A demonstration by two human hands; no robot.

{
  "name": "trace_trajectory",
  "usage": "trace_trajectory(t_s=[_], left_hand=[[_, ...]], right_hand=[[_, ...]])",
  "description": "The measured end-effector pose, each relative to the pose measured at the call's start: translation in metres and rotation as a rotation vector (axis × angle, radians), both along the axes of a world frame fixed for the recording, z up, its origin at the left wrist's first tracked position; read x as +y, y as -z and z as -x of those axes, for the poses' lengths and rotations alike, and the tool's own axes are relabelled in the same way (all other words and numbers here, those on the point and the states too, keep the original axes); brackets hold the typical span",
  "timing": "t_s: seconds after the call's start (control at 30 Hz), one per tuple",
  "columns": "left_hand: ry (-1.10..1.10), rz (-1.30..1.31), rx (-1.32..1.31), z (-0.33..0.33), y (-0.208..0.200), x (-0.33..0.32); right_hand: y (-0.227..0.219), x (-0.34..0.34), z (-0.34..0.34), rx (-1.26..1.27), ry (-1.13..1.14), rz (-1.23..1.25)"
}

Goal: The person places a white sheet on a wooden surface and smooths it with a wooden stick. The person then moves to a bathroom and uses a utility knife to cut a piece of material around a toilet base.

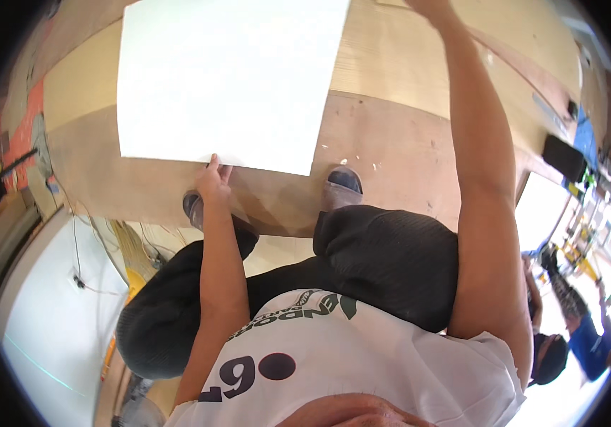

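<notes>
A large white rectangular sheet (223, 78) spreads over the wooden boards in front of me, its far edge cut off by the top of the picture. My left hand (214, 180) grips the near edge of the sheet, one finger on top and the others partly hidden at the edge. Stretched far forward, my right hand (428, 7) is at the top rim, to the right of the sheet and apart from its visible part. Its fingers are out of the picture, so what it touches cannot be seen.
I squat with my shoes (343, 186) on brown plywood (391, 135); paler boards lie beyond. A white panel (56, 313) and loose cables (77, 263) are at the left. At the right are a black case (564, 158) and other people, one in blue (590, 345).
</notes>
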State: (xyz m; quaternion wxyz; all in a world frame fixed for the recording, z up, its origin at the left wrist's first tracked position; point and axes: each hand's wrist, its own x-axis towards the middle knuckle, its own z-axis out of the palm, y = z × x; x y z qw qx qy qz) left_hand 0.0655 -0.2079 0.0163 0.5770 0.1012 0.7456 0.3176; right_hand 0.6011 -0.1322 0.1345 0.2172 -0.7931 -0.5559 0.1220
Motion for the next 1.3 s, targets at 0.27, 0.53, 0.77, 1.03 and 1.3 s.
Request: trace_trajectory(t_s=[0.27,0.53,0.77,1.03,1.3], left_hand=[[0.55,-0.221,1.127,0.11,0.0,0.068],[0.968,-0.677,1.214,0.044,-0.057,0.294],[1.118,-0.443,0.98,0.11,0.013,0.377],[1.175,-0.33,1.017,0.117,0.001,0.385],[1.157,-0.258,0.783,0.129,0.033,0.398]], right_hand=[[0.07,-0.11,0.14,0.841,0.316,0.154],[0.102,-0.122,0.222,0.721,0.556,-0.196],[0.098,-0.108,0.23,0.704,0.761,-0.174],[0.1,-0.105,0.23,0.826,0.844,-0.097],[0.114,-0.109,0.234,0.676,0.824,-0.188]])
